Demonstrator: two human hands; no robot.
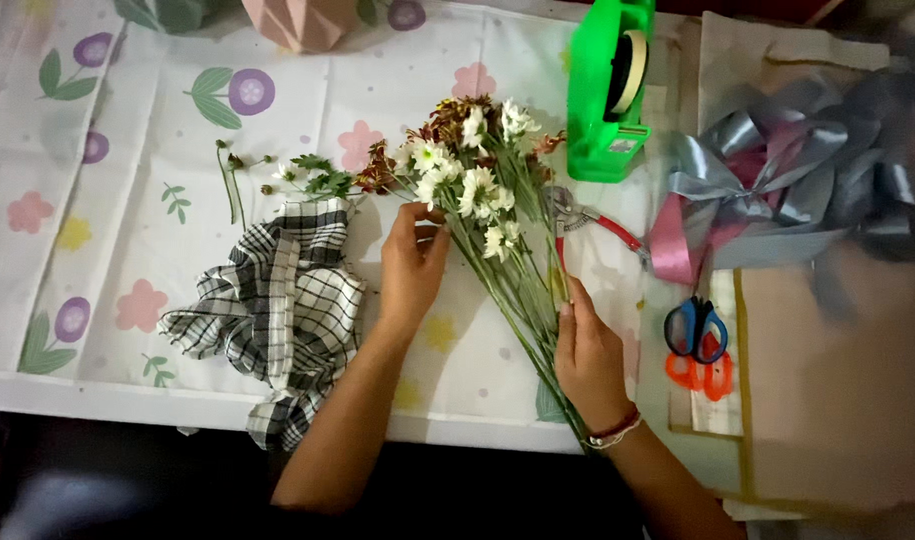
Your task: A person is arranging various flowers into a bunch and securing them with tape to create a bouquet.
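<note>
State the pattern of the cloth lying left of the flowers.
The cloth is a black-and-white check, clearest in the head view.

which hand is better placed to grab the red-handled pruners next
Right. The right hand rests on the flower stems, just below the red-handled pruners. The left hand is up at the white blooms, across the bunch.

A home craft or florist's worktop [278, 395]: flower-print cloth cover [128, 200], green tape dispenser [606, 90] at one o'clock, silver ribbon bow [778, 180] at two, scissors [696, 340] at three.
</note>
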